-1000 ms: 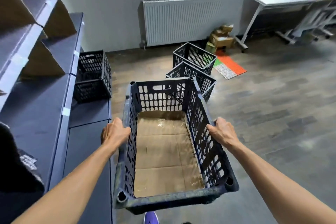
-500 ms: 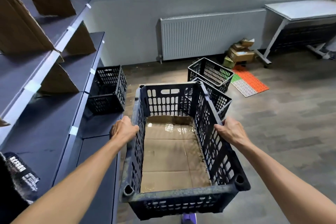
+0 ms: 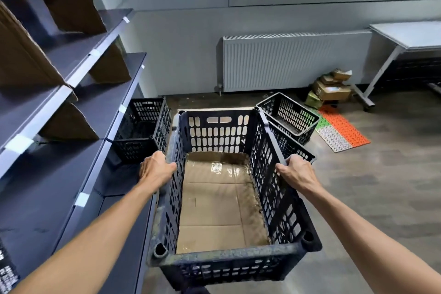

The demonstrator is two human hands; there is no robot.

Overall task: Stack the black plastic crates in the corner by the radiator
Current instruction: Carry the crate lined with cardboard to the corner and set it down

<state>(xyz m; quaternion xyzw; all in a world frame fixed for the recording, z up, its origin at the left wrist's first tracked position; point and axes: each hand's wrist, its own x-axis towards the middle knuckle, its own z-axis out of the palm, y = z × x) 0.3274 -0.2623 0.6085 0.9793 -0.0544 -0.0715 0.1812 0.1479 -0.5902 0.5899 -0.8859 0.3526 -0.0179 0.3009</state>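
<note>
Since the prior frame you have carried the held crate (image 3: 222,262) forward; the radiator (image 3: 293,62) now reads nearer. Grip: your left hand (image 3: 156,169) and right hand (image 3: 297,170) are each clamped over a long top rim, one per side, with the crate off the floor and a cardboard liner (image 3: 219,203) flat inside. Past its far right corner two black crates sit on the floor, the nearer crate (image 3: 290,148) partly hidden and the farther crate (image 3: 288,117) near the radiator; a fourth crate (image 3: 143,126) sits on the low shelf (image 3: 117,179) at left.

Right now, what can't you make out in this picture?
Head view:
- Nearer floor crate: mostly hidden behind the carried crate.
- Cardboard boxes: labels too small to read.
- Printed black thing: cut off by the left edge.
</note>
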